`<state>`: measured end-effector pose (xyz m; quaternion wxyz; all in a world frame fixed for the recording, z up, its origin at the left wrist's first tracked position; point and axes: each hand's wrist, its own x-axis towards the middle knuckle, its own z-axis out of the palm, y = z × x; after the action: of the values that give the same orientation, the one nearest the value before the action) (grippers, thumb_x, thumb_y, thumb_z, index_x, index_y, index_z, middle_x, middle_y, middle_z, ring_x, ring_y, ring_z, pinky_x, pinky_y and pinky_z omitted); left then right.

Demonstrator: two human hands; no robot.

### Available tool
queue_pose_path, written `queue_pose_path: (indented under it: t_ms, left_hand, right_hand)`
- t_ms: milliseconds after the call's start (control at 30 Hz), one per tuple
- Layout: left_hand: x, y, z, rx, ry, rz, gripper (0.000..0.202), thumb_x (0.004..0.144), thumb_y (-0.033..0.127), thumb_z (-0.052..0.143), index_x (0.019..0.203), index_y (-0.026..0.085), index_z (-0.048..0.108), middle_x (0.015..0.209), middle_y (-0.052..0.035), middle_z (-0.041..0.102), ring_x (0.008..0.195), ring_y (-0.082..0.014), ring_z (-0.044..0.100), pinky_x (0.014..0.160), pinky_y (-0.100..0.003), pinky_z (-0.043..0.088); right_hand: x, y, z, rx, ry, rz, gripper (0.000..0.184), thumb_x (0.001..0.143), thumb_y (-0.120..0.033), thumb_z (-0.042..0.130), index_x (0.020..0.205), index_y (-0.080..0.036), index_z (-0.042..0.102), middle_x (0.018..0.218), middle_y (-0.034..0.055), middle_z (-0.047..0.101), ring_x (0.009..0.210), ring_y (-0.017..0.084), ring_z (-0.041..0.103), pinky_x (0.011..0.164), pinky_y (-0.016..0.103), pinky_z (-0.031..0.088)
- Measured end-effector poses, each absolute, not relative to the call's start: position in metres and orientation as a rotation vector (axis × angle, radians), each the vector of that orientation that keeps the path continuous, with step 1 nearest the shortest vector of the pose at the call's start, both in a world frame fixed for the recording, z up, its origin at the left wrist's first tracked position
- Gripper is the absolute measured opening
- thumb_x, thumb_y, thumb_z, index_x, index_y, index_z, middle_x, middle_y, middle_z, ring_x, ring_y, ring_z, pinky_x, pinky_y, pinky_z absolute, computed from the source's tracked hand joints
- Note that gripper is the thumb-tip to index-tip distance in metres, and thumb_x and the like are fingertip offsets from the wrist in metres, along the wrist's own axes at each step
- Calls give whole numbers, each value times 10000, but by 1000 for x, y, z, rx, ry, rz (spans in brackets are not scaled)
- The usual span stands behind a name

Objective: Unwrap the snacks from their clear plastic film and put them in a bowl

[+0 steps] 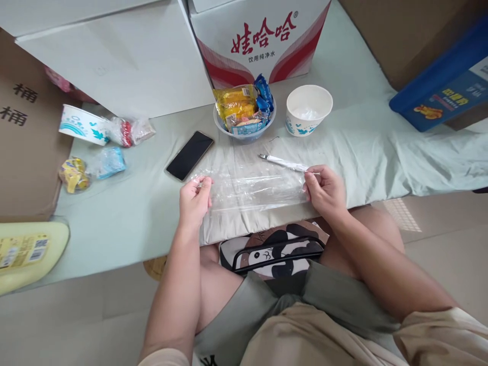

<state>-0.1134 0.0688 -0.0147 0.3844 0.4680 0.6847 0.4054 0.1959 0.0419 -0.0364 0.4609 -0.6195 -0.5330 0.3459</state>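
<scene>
A clear plastic film [255, 190], wrinkled and see-through, stretches between my hands over the table's front edge. My left hand [195, 201] pinches its left end, thumb against fingers. At the other end my right hand [326, 192] is closed on the film too. Just behind the film, a white pen-like tool [284, 162] with a metal tip lies on the cloth, its near end by my right fingertips. A dark phone [189, 155] rests close to my left hand. Beyond the film stands a clear bowl [219, 124] of yellow and blue snack packets [238, 104].
To the bowl's right is a paper cup [301, 124] with clear plastic inside. Another paper cup [82, 124] lies tilted at left, near wrapped bundles [110, 162]. White boxes [114, 56] line the back; a blue box [446, 76] stands right, a yellow-green bottle [53, 244] front left.
</scene>
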Motion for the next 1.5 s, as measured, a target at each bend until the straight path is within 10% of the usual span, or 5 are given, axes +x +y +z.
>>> queue_pose_path:
  t_ms: [467, 700, 900, 1200, 1500]
  left_hand:
    - [-113, 60, -20, 1501, 1681, 640, 289, 844, 448, 661, 891, 181, 760, 542, 13, 630, 464, -143, 590, 496, -255, 495]
    - [-115, 63, -20, 1942, 1451, 739, 371, 937, 439, 536, 815, 178, 769, 782, -20, 554, 541, -97, 451, 520, -261, 400]
    - [-111, 64, -21, 2048, 1846, 510, 354, 940, 440, 560, 1099, 241, 805, 857, -20, 574, 575, -122, 484, 574, -297, 392]
    - [-116, 76, -37, 2001, 2044, 731, 250, 909, 406, 615, 845, 205, 750, 862, -48, 636, 754, -193, 619, 715, -316, 481]
    - [-114, 86, -47, 2111, 1831, 830, 371, 875, 174, 610, 1239, 219, 663, 1093, -84, 741, 1012, -252, 652, 963, -399, 516]
  right_hand:
    - [206, 38, -37, -1934, -1756, 445, 351, 900, -371, 544, 1225, -249, 591, 1004, 41, 782, 608, 198, 647, 572, 326, 431]
    - [206, 40, -40, -1911, -1799, 403, 340, 882, -319, 550, 1209, -249, 603, 1023, 32, 803, 611, 211, 659, 560, 339, 439]
    - [207, 41, -40, -1926, -1797, 384, 331, 884, -338, 548, 1197, -252, 614, 1024, 28, 803, 608, 216, 647, 554, 333, 424]
    - [204, 40, -40, -1937, -1785, 360, 372, 867, -342, 552, 1220, -249, 624, 1028, 35, 794, 626, 211, 630, 537, 317, 400]
    - [207, 37, -39, -1832, -1927, 189, 479, 891, -316, 556, 1363, -240, 569, 1268, 169, 569, 1058, 342, 602, 829, 507, 549]
